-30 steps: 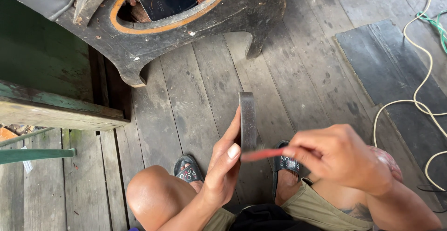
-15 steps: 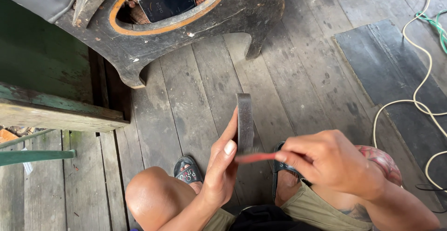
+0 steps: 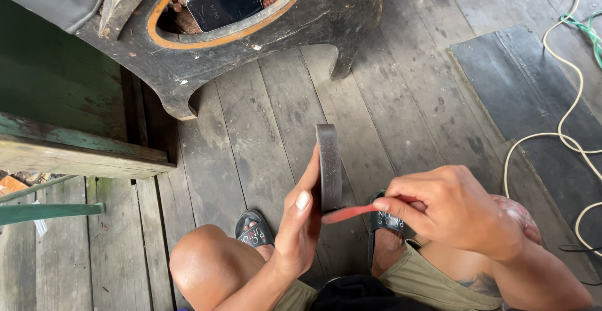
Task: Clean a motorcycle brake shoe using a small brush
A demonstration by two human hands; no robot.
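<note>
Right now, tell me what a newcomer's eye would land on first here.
At bottom centre, the left hand holds a dark flat block upright on edge, while the right hand presses a thin red strip against it. Above, a phone lies in the oval hollow of a dark wooden stand.

grey plank floor (image 3: 263, 129) | dark carved wooden seat (image 3: 263, 41) | daylight

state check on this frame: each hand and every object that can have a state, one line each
left hand: gripping the dark block, thumb along its side
dark block: held on edge, upright
right hand: pinching the red tool
red tool: roughly level, tip against the block
phone: screen lit, leaning inside the carved opening
sandals: on the feet, flat on the planks
pale cord: slack, looped on the floor
</note>
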